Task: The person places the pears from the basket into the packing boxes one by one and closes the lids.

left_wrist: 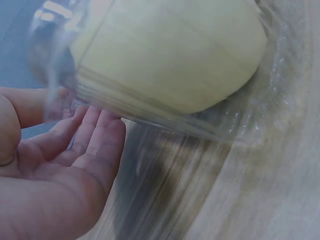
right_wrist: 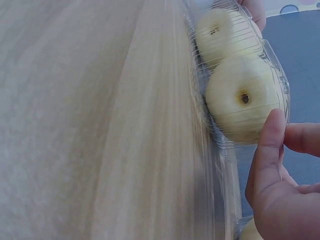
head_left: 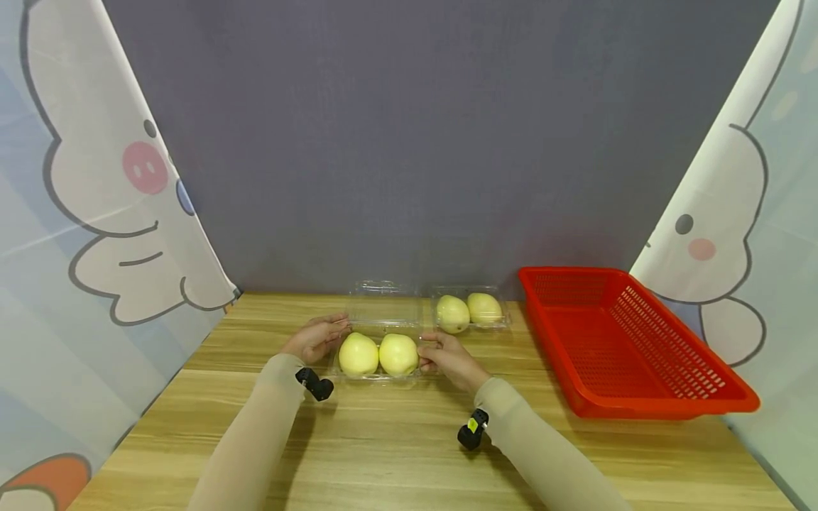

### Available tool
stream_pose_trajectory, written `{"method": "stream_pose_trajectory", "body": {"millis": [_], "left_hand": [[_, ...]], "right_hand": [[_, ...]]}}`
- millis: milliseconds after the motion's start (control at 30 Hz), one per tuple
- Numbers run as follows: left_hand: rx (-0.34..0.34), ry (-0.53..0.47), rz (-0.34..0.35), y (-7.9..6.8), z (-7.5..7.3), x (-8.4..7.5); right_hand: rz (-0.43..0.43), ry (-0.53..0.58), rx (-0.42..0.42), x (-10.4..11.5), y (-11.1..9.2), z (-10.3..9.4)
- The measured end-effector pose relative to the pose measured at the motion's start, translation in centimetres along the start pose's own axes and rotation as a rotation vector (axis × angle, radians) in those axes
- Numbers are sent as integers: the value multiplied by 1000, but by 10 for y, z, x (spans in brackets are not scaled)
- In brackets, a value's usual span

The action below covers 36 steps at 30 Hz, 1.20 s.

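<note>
A clear plastic clamshell box (head_left: 378, 377) sits on the table with two pale yellow pears (head_left: 358, 355) side by side in its base. Its lid (head_left: 385, 309) is folded open toward the back wall. At the box's left side, my left hand (head_left: 319, 336) holds the edge, its thumb and fingertips at the plastic in the left wrist view. My right hand (head_left: 451, 358) pinches the right rim between thumb and forefinger, close beside a pear (right_wrist: 242, 97).
A second clear box (head_left: 505, 321) holding two pears (head_left: 484, 309) stands at the back right, against the grey wall (head_left: 409, 142). Farther right is a red plastic basket (head_left: 639, 407). The wooden table (head_left: 377, 454) extends toward me in front of the box.
</note>
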<state>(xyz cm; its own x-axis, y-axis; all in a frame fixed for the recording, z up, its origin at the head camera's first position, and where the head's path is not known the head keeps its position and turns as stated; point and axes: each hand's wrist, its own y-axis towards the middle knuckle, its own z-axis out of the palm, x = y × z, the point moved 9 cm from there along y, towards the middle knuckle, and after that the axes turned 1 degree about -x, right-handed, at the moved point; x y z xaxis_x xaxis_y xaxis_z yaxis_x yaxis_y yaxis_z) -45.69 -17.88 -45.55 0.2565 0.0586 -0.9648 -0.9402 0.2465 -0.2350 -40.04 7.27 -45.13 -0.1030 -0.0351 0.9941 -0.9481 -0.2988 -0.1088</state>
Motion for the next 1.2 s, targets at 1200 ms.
{"method": "stream_pose_trajectory", "body": {"millis": [1200], "left_hand": [[-161, 164, 140, -1, -4, -16]], "right_hand": [[-10, 29, -6, 0, -1, 0]]}}
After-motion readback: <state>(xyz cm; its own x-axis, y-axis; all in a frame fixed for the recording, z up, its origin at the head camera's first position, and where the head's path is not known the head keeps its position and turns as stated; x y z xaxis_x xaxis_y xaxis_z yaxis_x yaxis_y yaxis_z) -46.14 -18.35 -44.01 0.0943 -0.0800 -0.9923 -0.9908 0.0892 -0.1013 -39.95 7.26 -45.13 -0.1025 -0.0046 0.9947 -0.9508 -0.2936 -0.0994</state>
